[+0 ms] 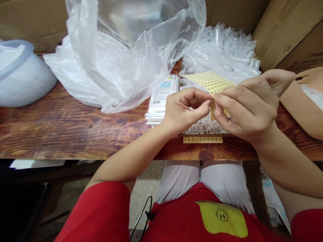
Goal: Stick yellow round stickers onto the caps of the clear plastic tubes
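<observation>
A yellow sticker sheet with rows of small printed labels is held up and bent in front of me. My right hand pinches it between thumb and fingers, the other fingers curled. My left hand is closed in a pinch, its fingertips meeting the right ones at the sheet's edge. Whether a single sticker is between them is too small to tell. Below the hands lies a shallow box of small whitish plastic pieces. Another strip of yellow stickers shows at the box's front edge.
A stack of printed cards lies left of my hands. Behind are a large clear plastic bag and a heap of translucent tubes. A white-filled basin stands far left, a tan bin right, cardboard boxes behind.
</observation>
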Tool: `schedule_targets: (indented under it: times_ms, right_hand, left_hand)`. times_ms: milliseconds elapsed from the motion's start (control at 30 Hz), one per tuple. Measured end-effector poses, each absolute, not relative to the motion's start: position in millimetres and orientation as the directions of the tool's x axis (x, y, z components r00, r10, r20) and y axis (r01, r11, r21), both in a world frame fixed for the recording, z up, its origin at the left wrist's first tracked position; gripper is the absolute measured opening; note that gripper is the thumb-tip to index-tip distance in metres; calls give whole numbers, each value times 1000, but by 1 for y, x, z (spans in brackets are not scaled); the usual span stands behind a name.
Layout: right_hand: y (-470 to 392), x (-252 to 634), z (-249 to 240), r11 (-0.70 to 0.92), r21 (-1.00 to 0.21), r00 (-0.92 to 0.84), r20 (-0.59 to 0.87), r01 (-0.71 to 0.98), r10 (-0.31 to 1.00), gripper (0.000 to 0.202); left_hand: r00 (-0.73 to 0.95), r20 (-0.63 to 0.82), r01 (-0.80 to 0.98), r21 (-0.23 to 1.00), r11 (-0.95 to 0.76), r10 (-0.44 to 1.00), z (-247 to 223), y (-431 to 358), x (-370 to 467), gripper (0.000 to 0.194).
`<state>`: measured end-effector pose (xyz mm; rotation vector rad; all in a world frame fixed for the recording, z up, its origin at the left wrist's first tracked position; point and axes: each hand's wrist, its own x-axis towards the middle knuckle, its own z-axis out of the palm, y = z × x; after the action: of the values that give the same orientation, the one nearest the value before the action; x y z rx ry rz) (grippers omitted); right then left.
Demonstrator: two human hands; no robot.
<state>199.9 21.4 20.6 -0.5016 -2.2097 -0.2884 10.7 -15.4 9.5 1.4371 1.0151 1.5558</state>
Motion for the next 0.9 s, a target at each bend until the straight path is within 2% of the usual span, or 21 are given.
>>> schedule_targets:
  times_ms: [167,233,300,433,500,633,900]
  right_hand:
    - [19,202,17,871,-78,-562,735,485,379,18]
    - [19,202,17,870,-94,-545,746,484,383,17]
    - [19,200,18,872,-74,-539,760,484,363,16]
    - [18,196,22,864,63,-542,801,500,256,13]
    - [18,193,25,859,79,-516,826,506,227,13]
    - [20,192,29,880,16,-465,853,475,236,10]
    - [22,198,38,858,-124,-540,730,498,419,11]
  left_hand:
    - [-72,371,-30,927,-374,926,8,-15,12,16]
    - [-72,369,-28,928,-372,927,8,-15,12,16]
    - [-70,378,-21,925,-380,923,8,-15,12,17]
    - [-55,420,19,907,-420,906,8,-14,10,19]
    - [-51,443,59,896,-440,895,7,-14,9,19]
    - [-51,481,118,873,-473,875,3,-12,8,18]
    - [-40,546,271,812,-517,837,8,-16,8,13]
